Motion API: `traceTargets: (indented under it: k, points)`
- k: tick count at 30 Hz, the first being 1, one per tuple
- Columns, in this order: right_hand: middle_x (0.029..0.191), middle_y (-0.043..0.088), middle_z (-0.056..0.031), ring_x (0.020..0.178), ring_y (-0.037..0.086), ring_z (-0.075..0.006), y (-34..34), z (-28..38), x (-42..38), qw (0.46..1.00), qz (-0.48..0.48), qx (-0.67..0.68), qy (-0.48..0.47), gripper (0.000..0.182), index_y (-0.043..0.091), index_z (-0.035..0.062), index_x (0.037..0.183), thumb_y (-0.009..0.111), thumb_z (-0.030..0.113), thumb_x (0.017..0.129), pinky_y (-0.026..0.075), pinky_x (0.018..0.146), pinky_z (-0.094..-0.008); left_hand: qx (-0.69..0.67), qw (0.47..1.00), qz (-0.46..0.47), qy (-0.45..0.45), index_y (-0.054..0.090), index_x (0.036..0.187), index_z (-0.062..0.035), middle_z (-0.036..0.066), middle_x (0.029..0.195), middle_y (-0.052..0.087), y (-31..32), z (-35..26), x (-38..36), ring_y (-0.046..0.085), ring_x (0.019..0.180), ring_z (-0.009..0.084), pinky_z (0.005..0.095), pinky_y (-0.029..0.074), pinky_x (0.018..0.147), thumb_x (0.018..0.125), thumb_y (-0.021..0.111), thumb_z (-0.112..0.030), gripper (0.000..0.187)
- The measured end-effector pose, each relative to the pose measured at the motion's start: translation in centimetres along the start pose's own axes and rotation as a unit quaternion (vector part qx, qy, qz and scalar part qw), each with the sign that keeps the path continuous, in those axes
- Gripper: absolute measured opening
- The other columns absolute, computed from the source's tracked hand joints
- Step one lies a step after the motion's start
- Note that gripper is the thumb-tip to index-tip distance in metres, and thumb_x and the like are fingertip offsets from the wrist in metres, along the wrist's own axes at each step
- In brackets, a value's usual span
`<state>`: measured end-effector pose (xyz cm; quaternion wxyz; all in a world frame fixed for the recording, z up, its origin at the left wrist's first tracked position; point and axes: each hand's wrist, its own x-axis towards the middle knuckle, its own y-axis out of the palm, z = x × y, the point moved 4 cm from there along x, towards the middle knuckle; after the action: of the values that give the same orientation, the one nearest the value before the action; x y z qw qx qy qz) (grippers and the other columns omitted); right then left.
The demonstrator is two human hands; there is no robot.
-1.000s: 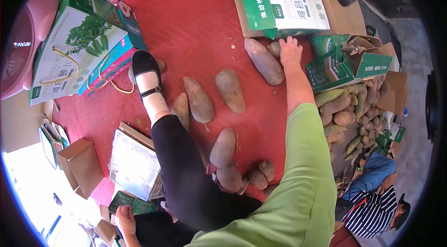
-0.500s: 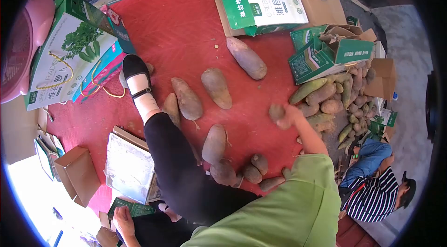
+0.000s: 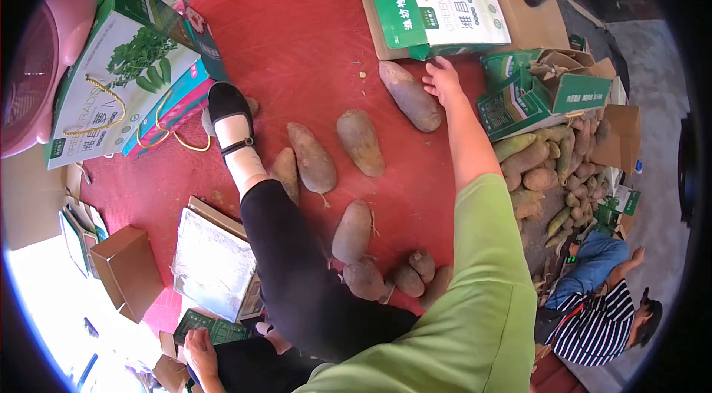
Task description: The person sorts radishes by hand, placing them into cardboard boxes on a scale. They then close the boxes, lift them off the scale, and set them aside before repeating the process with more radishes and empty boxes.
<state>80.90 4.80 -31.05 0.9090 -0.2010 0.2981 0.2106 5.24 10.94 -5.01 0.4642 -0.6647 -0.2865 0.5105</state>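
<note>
Right hand [image 3: 444, 82] shifted, long tuber [image 3: 410, 98] beside

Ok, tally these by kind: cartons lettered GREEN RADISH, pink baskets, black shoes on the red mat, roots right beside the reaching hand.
GREEN RADISH cartons: 2
Pink basket: 1
Black shoe on mat: 1
Root beside reaching hand: 1
Total: 5

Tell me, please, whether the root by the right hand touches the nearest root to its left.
Apart: the head view shows red mat between the root by the right hand and its left neighbour.
</note>
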Motion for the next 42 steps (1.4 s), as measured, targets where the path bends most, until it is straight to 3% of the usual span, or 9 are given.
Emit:
traceTargets:
  k: [10, 11, 16, 23, 30, 32, 35, 38, 42]
  points:
    - [0.106, 0.052, -0.0001, 0.105, 0.043, -0.0219, 2.1, 1.4, 3.1, 0.992, 0.006, 0.120, 0.041, 0.035, 0.050, 0.0170, 0.106, 0.071, 0.020, 0.079, 0.041, 0.081, -0.0405, -0.001, 1.000, -0.003, 0.011, 0.059, 0.078, -0.0029, 0.015, 0.075, 0.054, 0.0, -0.1, 0.4, 0.055, 0.074, 0.0350, 0.0436, 0.043, 0.065, 0.079, 0.059, -0.007, 0.004]
    - [0.095, 0.055, 0.0008, 0.093, 0.049, -0.0184, 2.2, 2.5, 2.3, 0.991, -0.013, 0.134, 0.017, 0.027, 0.053, 0.0173, 0.093, 0.074, 0.021, 0.077, 0.044, 0.075, -0.0377, 0.002, 1.000, -0.009, 0.015, 0.059, 0.078, -0.0030, 0.015, 0.074, 0.054, -0.1, -0.1, 0.4, 0.055, 0.074, 0.0349, 0.0437, 0.043, 0.065, 0.078, 0.059, -0.007, 0.004]
    - [0.069, 0.055, 0.0034, 0.061, 0.053, -0.0119, 1.4, 11.4, -2.3, 0.960, 0.077, 0.254, -0.084, 0.019, 0.052, 0.0167, 0.078, 0.071, 0.016, 0.079, 0.046, 0.059, -0.0303, -0.002, 0.999, -0.035, 0.019, 0.058, 0.077, -0.0032, 0.015, 0.075, 0.053, -0.9, -0.6, 0.0, 0.054, 0.074, 0.0350, 0.0440, 0.042, 0.065, 0.079, 0.059, -0.008, 0.005]
    - [0.082, 0.065, -0.0024, 0.073, 0.062, -0.0134, -1.2, 26.0, -14.5, 0.938, 0.136, 0.221, -0.229, 0.011, 0.060, 0.0095, 0.089, 0.064, 0.018, 0.085, 0.048, 0.062, -0.0273, -0.022, 0.995, -0.096, 0.031, 0.060, 0.082, -0.0012, 0.016, 0.077, 0.056, -2.6, -0.9, -1.9, 0.056, 0.074, 0.0353, 0.0427, 0.044, 0.065, 0.080, 0.058, -0.006, 0.005]
    - [0.083, 0.066, -0.0049, 0.069, 0.063, -0.0102, -2.6, 28.4, -34.1, 0.900, 0.258, 0.160, -0.314, 0.017, 0.062, 0.0048, 0.095, 0.061, 0.019, 0.087, 0.046, 0.052, -0.0210, -0.098, 0.979, -0.180, 0.010, 0.062, 0.088, -0.0018, 0.016, 0.083, 0.057, -4.4, 0.1, -4.6, 0.057, 0.081, 0.0345, 0.0404, 0.045, 0.071, 0.081, 0.059, -0.008, 0.010]
    - [0.082, 0.066, -0.0055, 0.066, 0.063, -0.0098, -2.1, 27.6, -39.4, 0.877, 0.315, 0.158, -0.326, 0.017, 0.061, 0.0041, 0.097, 0.059, 0.019, 0.089, 0.044, 0.049, -0.0194, -0.113, 0.978, -0.177, 0.002, 0.060, 0.104, -0.0025, 0.015, 0.099, 0.062, -4.7, 0.4, -5.5, 0.056, 0.099, 0.0355, 0.0406, 0.044, 0.085, 0.080, 0.063, -0.012, 0.026]
    - [0.080, 0.066, -0.0066, 0.063, 0.063, -0.0097, -0.1, 26.8, -47.1, 0.833, 0.403, 0.137, -0.353, 0.020, 0.060, 0.0027, 0.101, 0.057, 0.019, 0.090, 0.041, 0.044, -0.0176, -0.220, 0.947, -0.229, 0.043, 0.053, 0.122, -0.0061, 0.018, 0.114, 0.054, -5.8, 0.4, -6.4, 0.054, 0.105, 0.0346, 0.0390, 0.044, 0.089, 0.070, 0.070, -0.006, 0.055]
    - [0.079, 0.065, -0.0080, 0.060, 0.064, -0.0109, 2.8, 25.8, -52.9, 0.807, 0.466, 0.106, -0.347, 0.025, 0.058, 0.0008, 0.107, 0.056, 0.019, 0.091, 0.040, 0.041, -0.0173, -0.304, 0.918, -0.243, 0.077, 0.043, 0.132, -0.0060, 0.016, 0.128, 0.046, -7.1, -0.7, -7.2, 0.046, 0.119, 0.0325, 0.0382, 0.038, 0.099, 0.060, 0.075, -0.003, 0.078]
    - [0.079, 0.066, -0.0054, 0.060, 0.064, -0.0108, 7.5, 24.2, -60.0, 0.769, 0.553, 0.021, -0.319, 0.022, 0.060, 0.0026, 0.098, 0.059, 0.023, 0.088, 0.041, 0.044, -0.0179, -0.301, 0.906, -0.275, 0.118, 0.038, 0.137, -0.0072, 0.015, 0.135, 0.041, -8.8, -2.2, -8.2, 0.040, 0.124, 0.0325, 0.0391, 0.033, 0.103, 0.053, 0.078, -0.004, 0.093]
